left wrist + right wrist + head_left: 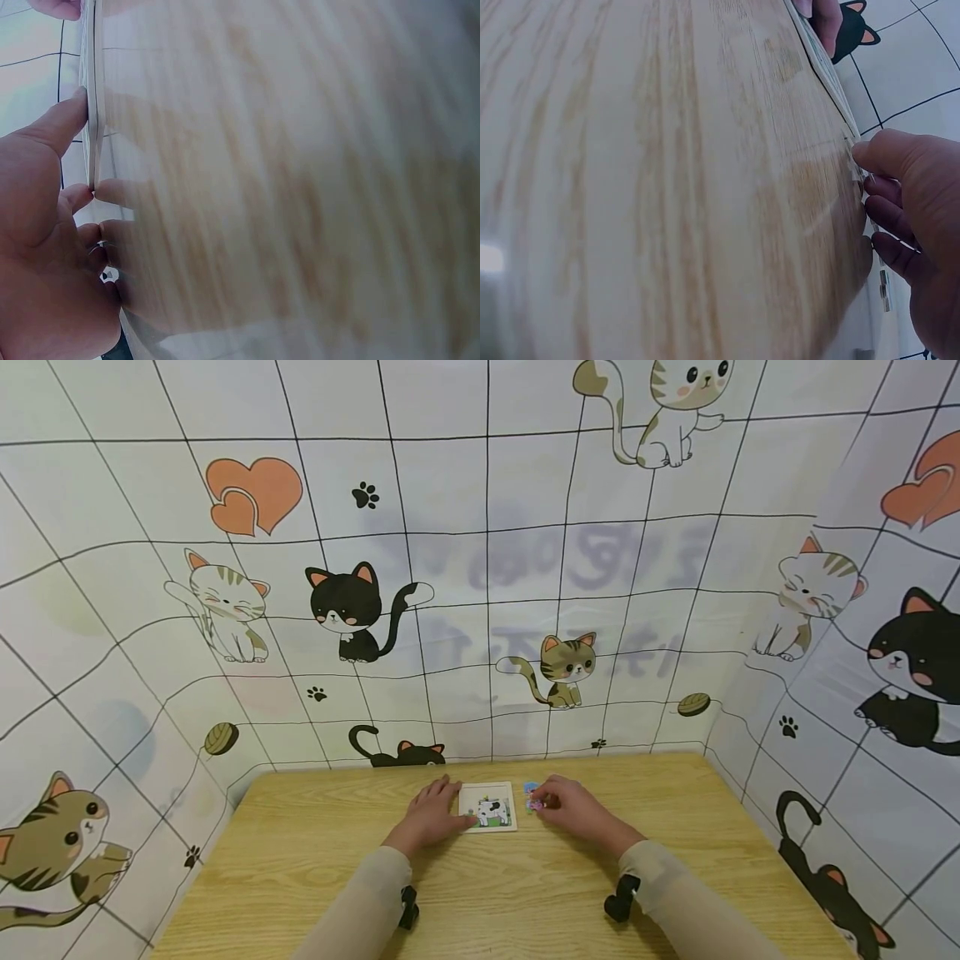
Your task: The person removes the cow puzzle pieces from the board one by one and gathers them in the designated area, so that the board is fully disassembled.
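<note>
A square picture board (488, 807) with a pale frame lies on the table, a black-and-white cow on green in its middle. My left hand (432, 815) rests at its left side, thumb on the lower left corner and the other fingers spread along the edge; the left wrist view shows the thumb against the board's thin edge (91, 112). Just right of the board lie small blue, pink and purple puzzle pieces (532, 793). My right hand (567, 804) pinches at one with curled fingers, which partly cover it. In the right wrist view, the thumb (885, 152) and fingertips meet low at the tabletop.
The light wooden table (315, 860) extends around both hands. A white cloth wall (450, 568) with a grid and cartoon cats rises behind the table and at both sides. Black wrist straps (621, 900) sit at the cuffs of beige sleeves (675, 893).
</note>
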Available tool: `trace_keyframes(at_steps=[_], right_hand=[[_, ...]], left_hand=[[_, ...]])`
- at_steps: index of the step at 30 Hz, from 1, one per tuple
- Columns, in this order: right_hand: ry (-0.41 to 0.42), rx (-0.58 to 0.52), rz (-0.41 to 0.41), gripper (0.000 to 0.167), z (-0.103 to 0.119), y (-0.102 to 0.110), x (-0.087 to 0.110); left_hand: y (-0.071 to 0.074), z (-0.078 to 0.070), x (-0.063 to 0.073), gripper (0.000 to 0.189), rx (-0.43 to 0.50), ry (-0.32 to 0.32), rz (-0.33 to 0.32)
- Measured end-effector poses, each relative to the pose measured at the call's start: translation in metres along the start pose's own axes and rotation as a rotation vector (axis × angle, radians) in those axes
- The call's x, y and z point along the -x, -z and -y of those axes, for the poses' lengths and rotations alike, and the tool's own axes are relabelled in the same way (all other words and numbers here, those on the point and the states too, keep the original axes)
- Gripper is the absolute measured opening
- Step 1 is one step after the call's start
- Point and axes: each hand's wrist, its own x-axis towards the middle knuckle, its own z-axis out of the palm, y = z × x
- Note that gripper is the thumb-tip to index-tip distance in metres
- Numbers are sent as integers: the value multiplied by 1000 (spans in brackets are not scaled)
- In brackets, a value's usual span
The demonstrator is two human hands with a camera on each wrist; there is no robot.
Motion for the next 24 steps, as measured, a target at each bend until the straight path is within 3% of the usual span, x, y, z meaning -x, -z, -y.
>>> trace_keyframes(at_steps=[5,24], right_hand=[[-20,-4,6,14,0,-1,-1],[-40,-10,18,18,1,0,-1]], left_hand=[[-6,10,-6,93,3,-11,-10],[1,-2,3,90,22,-13,-1]])
